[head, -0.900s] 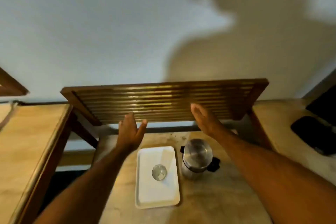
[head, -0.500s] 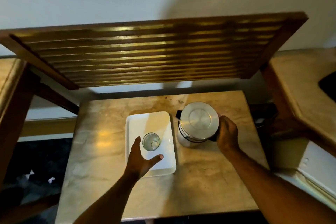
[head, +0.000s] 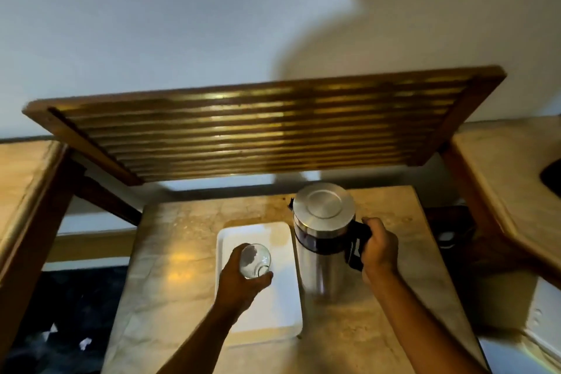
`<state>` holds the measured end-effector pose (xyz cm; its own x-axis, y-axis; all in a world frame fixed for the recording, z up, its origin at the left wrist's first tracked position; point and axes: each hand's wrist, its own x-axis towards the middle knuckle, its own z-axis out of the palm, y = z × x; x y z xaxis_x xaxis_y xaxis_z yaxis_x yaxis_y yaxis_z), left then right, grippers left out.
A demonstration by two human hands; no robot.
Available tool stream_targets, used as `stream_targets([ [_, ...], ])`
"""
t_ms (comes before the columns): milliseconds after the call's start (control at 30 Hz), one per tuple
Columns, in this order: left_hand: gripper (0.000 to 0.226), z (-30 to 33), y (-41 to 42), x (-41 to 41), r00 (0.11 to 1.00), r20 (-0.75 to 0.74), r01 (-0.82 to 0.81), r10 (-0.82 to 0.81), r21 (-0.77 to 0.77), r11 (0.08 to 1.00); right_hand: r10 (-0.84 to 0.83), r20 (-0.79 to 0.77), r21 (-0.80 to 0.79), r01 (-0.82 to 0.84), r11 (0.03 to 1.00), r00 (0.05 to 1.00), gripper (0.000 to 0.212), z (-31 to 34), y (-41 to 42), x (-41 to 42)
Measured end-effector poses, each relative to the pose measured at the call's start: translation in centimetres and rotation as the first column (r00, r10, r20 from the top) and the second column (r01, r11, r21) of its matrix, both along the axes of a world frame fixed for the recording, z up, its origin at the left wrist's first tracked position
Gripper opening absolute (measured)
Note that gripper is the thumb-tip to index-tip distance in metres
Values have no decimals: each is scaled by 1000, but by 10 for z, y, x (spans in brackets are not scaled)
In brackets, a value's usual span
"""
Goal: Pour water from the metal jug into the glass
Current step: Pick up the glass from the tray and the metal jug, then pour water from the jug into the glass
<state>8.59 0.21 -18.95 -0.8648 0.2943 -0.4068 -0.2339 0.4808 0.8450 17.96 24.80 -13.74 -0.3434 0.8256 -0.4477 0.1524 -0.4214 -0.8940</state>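
Two hands holding a glass and a metal jug.
Left hand (head: 239, 279) grips the glass (head: 254, 260) over a white tray (head: 273, 313); right hand (head: 379, 249) clasps the metal jug (head: 323, 240) handle.

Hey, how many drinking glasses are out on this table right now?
1. The glass is held in the left hand above the white tray, left of the metal jug. No others are visible.

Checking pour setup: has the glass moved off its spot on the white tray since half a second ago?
Yes. The glass, then standing upright on the white tray, is now lifted and tilted in the left hand above the tray's left side.
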Motion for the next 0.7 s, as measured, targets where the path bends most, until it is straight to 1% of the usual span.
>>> stream_targets([
  [100, 63, 53, -8, -19, 998, -59, -5, 7, 37, 999, 32, 10, 7, -32, 999, 999, 26, 42, -3, -13],
  [133, 61, 82, -7, -26, 996, -83, -8, 14, 67, 998, 63, 8, 15, -63, 998, 998, 24, 69, -2, -19],
  [167, 60, 91, -8, -26, 997, -79, -15, 21, 77, 997, 85, 14, 13, -85, 996, 996, 24, 76, -6, -20],
  [233, 53, 147, -7, -37, 989, -142, -27, 49, 148, 989, 153, -30, 10, -153, 988, 988, 29, 134, -7, -32],
  [300, 43, 194, -7, -45, 984, -179, 17, 22, 208, 978, 221, -42, 24, -220, 975, 974, 45, 191, -5, -44],
  [367, 36, 258, -12, -52, 967, -256, 60, 8, 254, 965, 309, -77, 83, -303, 950, 948, 56, 266, -5, -53],
  [433, 35, 315, -12, -58, 936, -352, 114, -7, 285, 952, 379, -127, 142, -362, 921, 916, 58, 333, -5, -57],
  [500, 38, 370, -12, -62, 905, -424, 131, 22, 329, 935, 441, -166, 217, -403, 889, 882, 58, 394, -8, -56],
  [567, 42, 417, -11, -67, 879, -472, 138, 59, 370, 919, 511, -173, 305, -447, 841, 842, 57, 443, -9, -58],
  [667, 46, 474, -13, -70, 855, -505, 133, 118, 433, 892, 575, -173, 458, -452, 766, 800, 51, 508, -15, -64],
  [700, 46, 487, -13, -70, 846, -518, 136, 128, 440, 887, 593, -151, 517, -448, 730, 791, 48, 526, -17, -67],
])
